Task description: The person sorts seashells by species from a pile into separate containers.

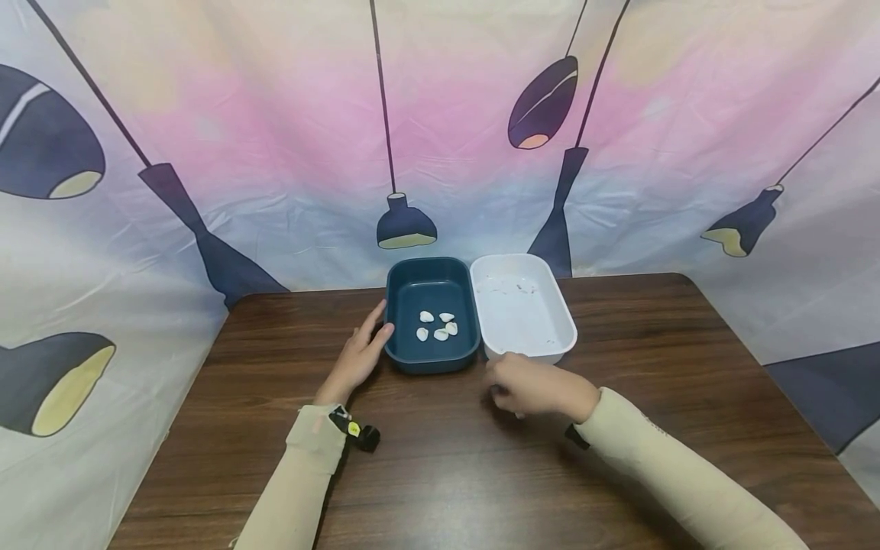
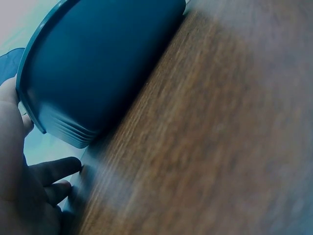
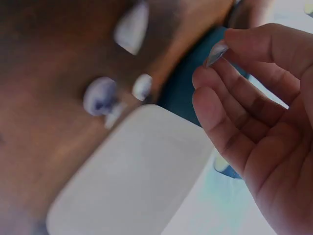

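Beside the teal tray point(image 1: 431, 365), my left hand point(image 1: 357, 357) rests at its left rim. The thumb touches the rim and the fingers stretch along the outer wall. In the left wrist view, the left hand point(image 2: 14, 161) has its other fingers loosely bent below the rim. Several small white seashells point(image 1: 441, 334) lie inside the teal tray. My right hand point(image 1: 529, 386) is over the table just in front of the white tray point(image 1: 528, 353). In the right wrist view it pinches a small seashell point(image 3: 216, 53) between thumb and finger. Blurred white shells point(image 3: 100, 95) show against the table there.
The two trays stand side by side near the back edge of the brown wooden table point(image 1: 433, 473). Small specks point(image 1: 519, 288) dot the white tray's floor. A patterned cloth point(image 1: 302, 153) with printed lamps hangs behind. Each wrist carries a black strap.
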`<control>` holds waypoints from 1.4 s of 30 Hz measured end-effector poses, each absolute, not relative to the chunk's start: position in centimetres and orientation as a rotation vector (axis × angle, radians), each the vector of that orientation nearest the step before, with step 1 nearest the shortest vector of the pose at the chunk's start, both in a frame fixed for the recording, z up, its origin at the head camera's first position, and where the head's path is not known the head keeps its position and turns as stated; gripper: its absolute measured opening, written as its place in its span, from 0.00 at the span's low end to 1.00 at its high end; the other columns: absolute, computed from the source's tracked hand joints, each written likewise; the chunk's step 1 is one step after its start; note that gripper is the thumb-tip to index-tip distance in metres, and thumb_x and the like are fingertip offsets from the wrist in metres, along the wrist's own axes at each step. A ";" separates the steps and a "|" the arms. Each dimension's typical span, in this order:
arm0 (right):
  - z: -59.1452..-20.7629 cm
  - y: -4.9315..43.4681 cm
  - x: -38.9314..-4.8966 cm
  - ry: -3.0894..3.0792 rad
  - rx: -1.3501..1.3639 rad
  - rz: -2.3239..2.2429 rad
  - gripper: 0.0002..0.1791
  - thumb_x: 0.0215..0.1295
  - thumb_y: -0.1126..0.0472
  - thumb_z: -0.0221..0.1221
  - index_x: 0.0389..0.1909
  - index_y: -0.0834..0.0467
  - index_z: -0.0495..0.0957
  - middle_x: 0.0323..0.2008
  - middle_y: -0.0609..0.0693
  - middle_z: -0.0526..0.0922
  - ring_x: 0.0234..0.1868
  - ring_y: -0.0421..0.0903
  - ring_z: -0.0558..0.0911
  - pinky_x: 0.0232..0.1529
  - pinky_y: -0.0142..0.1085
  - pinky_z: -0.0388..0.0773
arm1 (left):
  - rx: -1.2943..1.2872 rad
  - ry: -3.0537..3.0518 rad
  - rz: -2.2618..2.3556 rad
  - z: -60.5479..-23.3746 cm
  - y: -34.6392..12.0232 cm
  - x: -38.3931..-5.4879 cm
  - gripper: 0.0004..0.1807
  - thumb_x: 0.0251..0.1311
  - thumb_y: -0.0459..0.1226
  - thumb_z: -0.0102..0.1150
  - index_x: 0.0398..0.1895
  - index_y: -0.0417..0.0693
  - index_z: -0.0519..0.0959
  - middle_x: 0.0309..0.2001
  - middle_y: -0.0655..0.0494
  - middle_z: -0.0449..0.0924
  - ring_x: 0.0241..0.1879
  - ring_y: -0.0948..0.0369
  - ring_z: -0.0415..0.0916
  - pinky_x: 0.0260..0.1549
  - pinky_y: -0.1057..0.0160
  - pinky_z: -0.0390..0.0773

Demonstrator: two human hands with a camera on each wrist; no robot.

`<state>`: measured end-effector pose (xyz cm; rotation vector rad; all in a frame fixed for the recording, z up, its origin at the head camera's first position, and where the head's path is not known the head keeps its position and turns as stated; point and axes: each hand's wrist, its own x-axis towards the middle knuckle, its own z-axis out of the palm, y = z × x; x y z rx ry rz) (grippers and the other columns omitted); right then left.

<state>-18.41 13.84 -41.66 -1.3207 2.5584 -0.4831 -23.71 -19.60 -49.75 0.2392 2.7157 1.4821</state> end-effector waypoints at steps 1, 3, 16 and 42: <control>-41.3 13.8 -18.5 2.553 -1.323 -0.507 0.10 0.61 0.75 0.63 0.37 0.61 0.89 0.29 0.43 0.82 0.30 0.38 0.76 0.33 0.30 0.78 | 0.243 2.717 1.484 -49.8 -19.6 -23.7 0.38 0.81 0.62 0.39 0.88 0.63 0.48 0.83 0.42 0.53 0.83 0.36 0.39 0.78 0.34 0.31; -40.6 13.9 -18.8 2.557 -1.351 -0.536 0.10 0.61 0.74 0.62 0.38 0.60 0.89 0.31 0.44 0.84 0.32 0.40 0.78 0.36 0.32 0.79 | 0.252 2.717 1.494 -49.8 -19.6 -23.7 0.38 0.82 0.61 0.40 0.88 0.62 0.48 0.83 0.43 0.53 0.82 0.37 0.40 0.79 0.36 0.31; -37.6 14.9 -21.5 2.592 -1.422 -0.568 0.13 0.62 0.75 0.62 0.37 0.57 0.91 0.35 0.47 0.88 0.35 0.43 0.82 0.41 0.36 0.81 | 0.248 2.717 1.502 -49.7 -19.6 -23.7 0.38 0.82 0.60 0.41 0.88 0.60 0.49 0.82 0.41 0.55 0.82 0.36 0.43 0.79 0.35 0.32; -38.6 14.6 -29.8 2.644 -1.149 -0.412 0.09 0.62 0.77 0.62 0.35 0.63 0.88 0.34 0.50 0.88 0.40 0.50 0.84 0.50 0.47 0.83 | 0.234 2.705 1.507 -49.7 -19.4 -23.7 0.36 0.83 0.57 0.42 0.88 0.63 0.49 0.83 0.42 0.55 0.83 0.39 0.43 0.79 0.37 0.30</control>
